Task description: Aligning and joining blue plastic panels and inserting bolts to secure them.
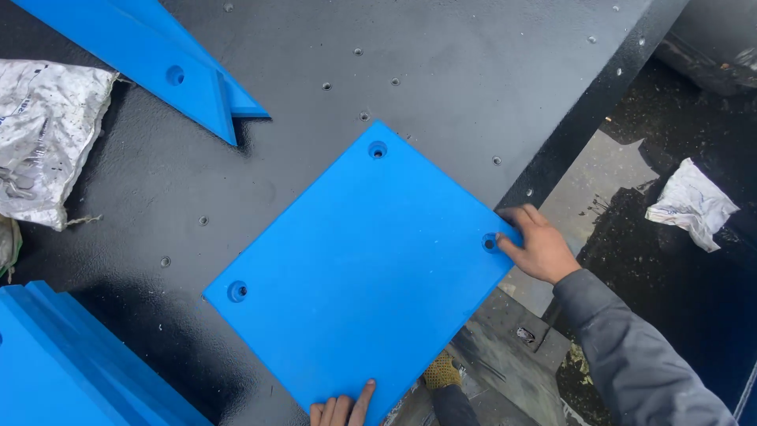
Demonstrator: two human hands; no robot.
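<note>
A large black metal surface [441, 55] with small bolt holes fills most of the view. On the right, lower down, there is a wet, dark floor [670, 284]. The light is soft daylight.

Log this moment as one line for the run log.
left hand: fingers on near corner of blue square panel | right hand: gripping panel's right corner | panel: flat on black steel plate, overhanging its edge

A square, bright blue plastic plate [363, 276] with round corner holes lies flat, turned diamond-wise, on the black steel bench [441, 71], overhanging its edge.
</note>
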